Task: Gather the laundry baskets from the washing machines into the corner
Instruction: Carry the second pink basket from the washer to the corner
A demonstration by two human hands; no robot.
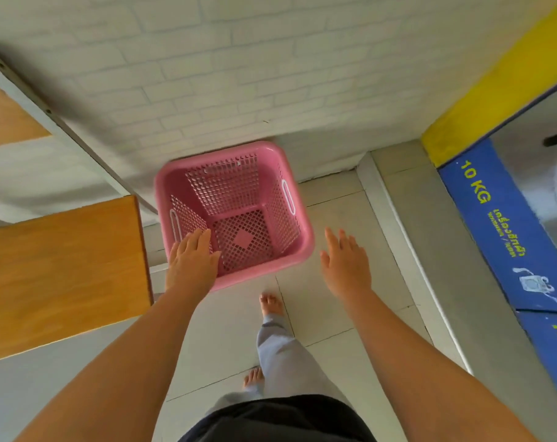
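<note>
1. We're looking down at a pale tiled floor with a white brick wall across the top of the frame, a wooden table at the left, and a washing machine with a blue "10 KG" label along the right edge.
2. Centre frame sits the pink basket, against the foot of the wall and just beside the table corner. It's empty, as far as the mesh shows.
3. The left hand is spread flat, palm down, over the basket's near-left rim; whether it's touching is hard to call, but it isn't curled round anything.
4. The right hand is open too, fingers splayed, apart from the basket to its right, holding nothing.
5. Progress: one basket appears parked in the corner. No others are in view here, so I'd judge more remain to be fetched.
6. Orientation: mouth up, roughly square, so no clear long axis; it's turned slightly clockwise off the wall, handle slots at left and right.
</note>
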